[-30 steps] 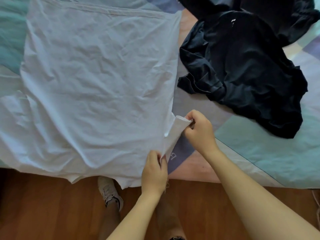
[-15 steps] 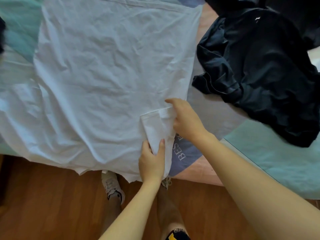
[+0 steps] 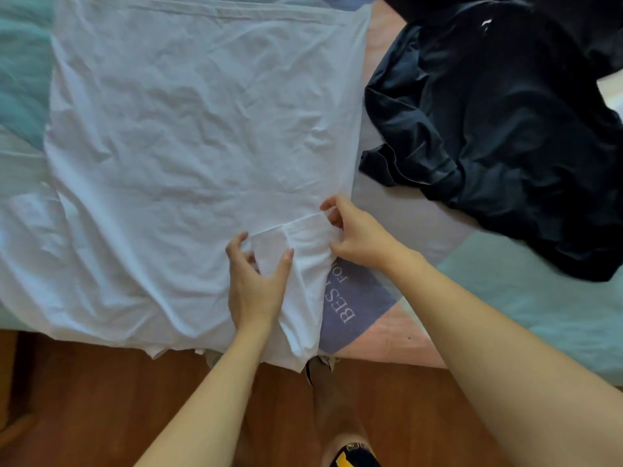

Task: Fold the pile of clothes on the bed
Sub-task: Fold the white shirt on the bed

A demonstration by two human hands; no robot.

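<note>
A white shirt (image 3: 188, 136) lies spread flat over the bed (image 3: 526, 318), its near edge hanging over the bedside. Its right sleeve (image 3: 296, 241) is folded inward onto the body of the shirt. My left hand (image 3: 256, 281) rests at the sleeve's left end, thumb and fingers spread around the cloth. My right hand (image 3: 357, 237) pinches the sleeve's right end at the shirt's side edge. A heap of black clothes (image 3: 505, 129) lies crumpled on the bed to the right.
The bedcover has teal, pink and purple patches, one with white lettering (image 3: 347, 298). A wooden floor (image 3: 84, 399) runs along the bed's near edge, and my feet (image 3: 323, 365) stand there below the shirt's hem.
Both hands carried the sleeve from the shirt's right edge leftward and laid it onto the shirt's body. The left hand's fingers have spread.
</note>
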